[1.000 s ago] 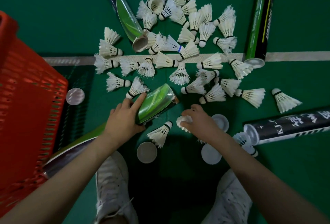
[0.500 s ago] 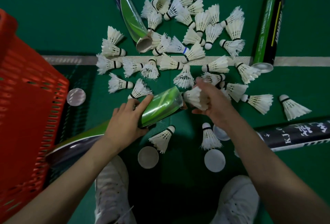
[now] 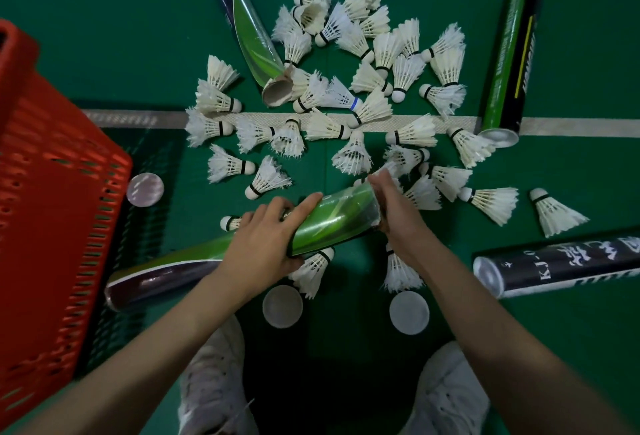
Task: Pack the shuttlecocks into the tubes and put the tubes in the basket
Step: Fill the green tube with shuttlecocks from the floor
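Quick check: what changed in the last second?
The right hand lifted a shuttlecock off the floor and carried it to the open mouth of the green tube; that shuttlecock is now hidden. The left hand kept its grip on the tube; basket unmoved.

Basket (image 3: 52, 212) — cropped at left edge.

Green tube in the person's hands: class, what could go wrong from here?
1. The right hand covers the mouth of the green tube, so feathers pushed in there might bend or jam.
2. The shuttlecock lying under the tube beside the left hand could get crushed if the tube drops.
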